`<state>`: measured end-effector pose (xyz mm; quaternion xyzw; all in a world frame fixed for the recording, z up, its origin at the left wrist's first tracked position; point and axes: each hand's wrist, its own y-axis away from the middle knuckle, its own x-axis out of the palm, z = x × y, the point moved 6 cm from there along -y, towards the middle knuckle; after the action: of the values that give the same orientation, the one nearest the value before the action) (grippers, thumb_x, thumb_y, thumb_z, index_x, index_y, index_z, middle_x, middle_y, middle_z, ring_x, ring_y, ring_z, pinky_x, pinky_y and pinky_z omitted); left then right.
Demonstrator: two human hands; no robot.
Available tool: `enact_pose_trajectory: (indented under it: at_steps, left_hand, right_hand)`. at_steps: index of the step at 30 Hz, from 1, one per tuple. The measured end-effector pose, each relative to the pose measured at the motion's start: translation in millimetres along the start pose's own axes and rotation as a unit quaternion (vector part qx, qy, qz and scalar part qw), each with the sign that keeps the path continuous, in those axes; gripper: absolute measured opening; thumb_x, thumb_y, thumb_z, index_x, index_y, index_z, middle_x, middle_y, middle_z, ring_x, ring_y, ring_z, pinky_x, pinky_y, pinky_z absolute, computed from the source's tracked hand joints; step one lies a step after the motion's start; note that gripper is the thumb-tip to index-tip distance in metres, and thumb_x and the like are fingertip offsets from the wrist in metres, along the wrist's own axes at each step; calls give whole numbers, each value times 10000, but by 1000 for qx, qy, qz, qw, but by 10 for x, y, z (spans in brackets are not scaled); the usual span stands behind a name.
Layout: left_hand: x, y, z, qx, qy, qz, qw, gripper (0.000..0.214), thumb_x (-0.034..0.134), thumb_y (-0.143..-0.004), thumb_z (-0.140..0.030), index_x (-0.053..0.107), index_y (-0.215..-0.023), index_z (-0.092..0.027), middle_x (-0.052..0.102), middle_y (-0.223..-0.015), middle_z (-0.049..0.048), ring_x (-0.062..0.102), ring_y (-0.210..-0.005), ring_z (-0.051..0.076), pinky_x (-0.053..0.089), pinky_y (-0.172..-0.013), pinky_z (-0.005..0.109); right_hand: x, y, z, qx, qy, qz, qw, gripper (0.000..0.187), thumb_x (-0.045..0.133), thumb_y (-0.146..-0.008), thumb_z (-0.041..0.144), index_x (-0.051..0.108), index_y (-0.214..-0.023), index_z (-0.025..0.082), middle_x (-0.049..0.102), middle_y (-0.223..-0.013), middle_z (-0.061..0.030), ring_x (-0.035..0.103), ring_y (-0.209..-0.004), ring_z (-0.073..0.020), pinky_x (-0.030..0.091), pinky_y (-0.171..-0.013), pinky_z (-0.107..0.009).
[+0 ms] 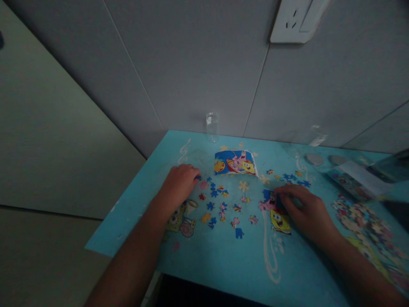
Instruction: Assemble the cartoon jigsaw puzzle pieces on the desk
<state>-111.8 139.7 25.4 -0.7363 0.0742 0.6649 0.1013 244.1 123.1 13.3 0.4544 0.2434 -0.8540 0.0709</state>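
Note:
My left hand (181,184) is closed at the left of the scattered pieces, with a small dark blue jigsaw piece (198,177) at its fingertips. On the right, my right hand (303,209) pinches at the upper right edge of a partly joined jigsaw puzzle (280,221), which shows a yellow cartoon face and a pink figure. A blue piece shows under those fingers, partly hidden by them. Between both hands lie several loose jigsaw pieces (223,207), blue, pink and yellow. Behind them rests a picture card (235,162) with the same cartoon figures.
The light blue table (204,256) meets a grey wall. A clear container (212,127) stands at the back. Round lids (315,159), a printed sheet (349,184) and a large heap of pieces (370,226) lie to the right. Blue pieces (295,179) lie beyond my right hand.

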Motion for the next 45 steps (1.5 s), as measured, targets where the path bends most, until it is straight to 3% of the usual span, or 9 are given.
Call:
enact_pose_trajectory:
  at_steps: [9,19,23,26,30,38,41,45]
  left_hand:
    - [-35,-8,-38,2,19,17,1000,84,638,-933,-177,707,-982,-186,685,-986,78,640,-934,241,462,-836,359]
    - [9,-13,-23,25,64,3,998,95,604,-949,-172,694,-937,-200,673,-930,49,636,-855,207,447,-770,322]
    - [-33,-10,-28,38,166,-14,985,80,619,-954,-221,695,-932,-208,693,-942,33,640,-848,188,457,-772,311]
    - [-65,-4,-93,40,288,-21,957,108,611,-967,-283,697,-982,-219,704,-936,15,647,-836,167,480,-771,295]
    - [52,-42,-291,-1,424,27,905,199,612,-960,-383,694,-1017,-211,686,-908,13,621,-752,145,487,-661,256]
    - [140,-287,-933,9,567,83,819,200,667,-913,-368,665,-960,-174,595,-753,-23,519,-617,91,409,-569,209]
    - [130,-364,-1109,28,571,89,816,180,687,-899,-340,660,-945,-168,605,-749,-25,517,-610,84,414,-580,207]
    - [219,-496,-1268,79,532,75,840,162,676,-908,-320,690,-936,-161,660,-796,4,587,-696,113,439,-633,225]
  right_hand:
    - [-5,-1,17,-10,0,-3,1000,202,535,-1000,287,715,-1091,271,745,-1079,-43,683,-1077,-272,533,-919,-428]
    - [-9,-19,68,-4,-12,3,1000,188,533,-1006,264,706,-1080,261,740,-1055,-33,683,-1006,-232,519,-903,-398]
    - [-13,-22,69,-2,-13,2,1000,194,535,-1004,263,712,-1084,259,740,-1060,-38,682,-1009,-236,515,-905,-400]
    - [-17,-22,75,-3,-17,-3,1000,195,535,-1001,261,715,-1075,251,741,-1037,-42,684,-985,-238,515,-898,-405]
    - [-16,-28,106,-9,-27,-10,1000,200,527,-1003,251,718,-1062,234,741,-1025,-53,680,-979,-239,514,-899,-410]
    - [-14,-48,200,-12,-53,-7,998,210,519,-991,218,724,-1038,213,732,-978,-65,666,-946,-245,510,-875,-422]
    - [-17,-49,233,-14,-67,-10,998,208,520,-985,203,726,-1011,205,732,-965,-63,664,-942,-241,503,-883,-415]
    - [-21,-43,251,-14,-66,-15,998,202,529,-976,180,726,-1014,202,733,-964,-57,657,-936,-233,497,-882,-404]
